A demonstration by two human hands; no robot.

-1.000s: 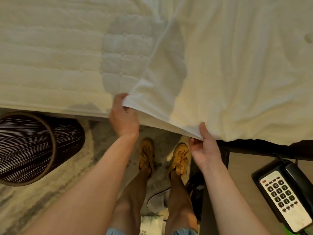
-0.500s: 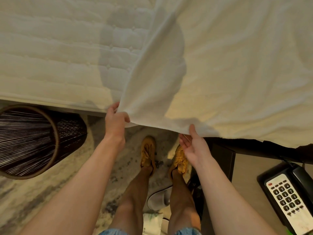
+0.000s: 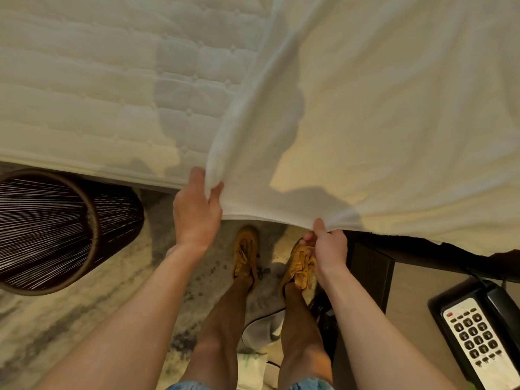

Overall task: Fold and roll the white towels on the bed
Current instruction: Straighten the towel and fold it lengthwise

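Quilted bed (image 3: 92, 88) fills the upper view, carpet (image 3: 84, 319) below. The left hand (image 3: 197, 215) pinches the near left corner of the white towel (image 3: 380, 122) at the bed's edge; the right hand (image 3: 329, 247) pinches the same near hem further right, thumb on top. From there the towel spreads across the bed's right side, its left border lifted. Left stands a dark wicker basket (image 3: 56, 229); lower right, a telephone (image 3: 478, 339)

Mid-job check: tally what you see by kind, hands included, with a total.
Towel: 1, pinched at its near edge by both hands
Hands: 2, the left hand and the right hand
Bed: 1
Tan shoes: 2
White slipper: 1
Basket: 1
Telephone: 1
Total: 9
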